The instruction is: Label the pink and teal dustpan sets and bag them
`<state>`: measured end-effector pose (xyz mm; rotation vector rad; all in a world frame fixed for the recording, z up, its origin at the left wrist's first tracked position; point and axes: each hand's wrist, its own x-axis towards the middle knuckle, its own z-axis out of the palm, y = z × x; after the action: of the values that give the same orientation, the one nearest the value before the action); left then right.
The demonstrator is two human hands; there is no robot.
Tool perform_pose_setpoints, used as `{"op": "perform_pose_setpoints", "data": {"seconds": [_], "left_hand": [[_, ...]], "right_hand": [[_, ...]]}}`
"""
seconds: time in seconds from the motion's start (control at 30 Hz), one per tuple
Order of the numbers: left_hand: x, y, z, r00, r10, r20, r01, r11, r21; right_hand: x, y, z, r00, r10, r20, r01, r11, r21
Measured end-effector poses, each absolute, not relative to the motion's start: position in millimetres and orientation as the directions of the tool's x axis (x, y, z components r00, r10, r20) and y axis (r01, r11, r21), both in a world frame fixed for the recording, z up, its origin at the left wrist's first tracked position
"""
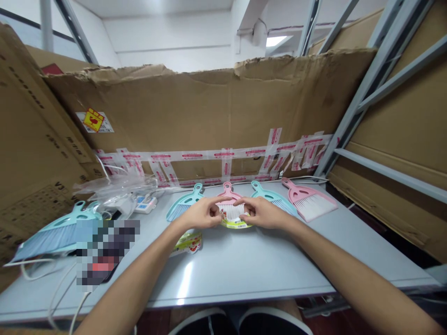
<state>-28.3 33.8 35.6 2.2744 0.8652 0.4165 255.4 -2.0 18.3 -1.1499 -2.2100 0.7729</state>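
Note:
A yellow-green printed label card [237, 225] is pinched at its left end by my left hand [202, 212] and at its right end by my right hand [262, 212]. Both hands are closed, thumbs against fingers. Directly behind the card lies a pink dustpan and brush set [227, 188], its lower edge covered by the card. More similar label cards [191, 242] lie on the table beside my left forearm. Turquoise dustpan sets flank the pink one, one on the left [197, 190] and one on the right [257, 188].
Another pink dustpan set [312, 201] lies at the far right, another turquoise one [56, 235] at the left. White cables, a power strip [145, 204] and clear plastic bags [118, 186] crowd the left. A taped cardboard sheet [195, 111] stands behind the grey table [272, 265].

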Motion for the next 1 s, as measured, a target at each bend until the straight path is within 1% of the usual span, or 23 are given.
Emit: {"op": "perform_pose_setpoints", "data": {"seconds": [0.53, 0.77, 0.9, 1.0], "left_hand": [[-23.5, 29.9, 29.8, 0.748, 0.658, 0.089, 0.397, -0.551, 0.734], [-19.2, 24.3, 28.9, 0.783, 0.613, 0.106, 0.340, -0.565, 0.752], [-18.7, 25.0, 25.4, 0.777, 0.617, 0.122, 0.313, -0.547, 0.776], [-19.0, 28.3, 21.3, 0.762, 0.631, 0.146, 0.321, -0.564, 0.761]], "right_hand": [[254.1, -3.2, 21.7, -0.498, 0.849, 0.178, 0.577, 0.478, -0.663], [254.1, -2.1, 19.8, -0.501, 0.846, 0.182, 0.582, 0.485, -0.652], [254.2, -1.2, 18.1, -0.509, 0.840, 0.187, 0.581, 0.496, -0.645], [254.1, -0.5, 16.7, -0.510, 0.839, 0.191, 0.593, 0.503, -0.628]]}}
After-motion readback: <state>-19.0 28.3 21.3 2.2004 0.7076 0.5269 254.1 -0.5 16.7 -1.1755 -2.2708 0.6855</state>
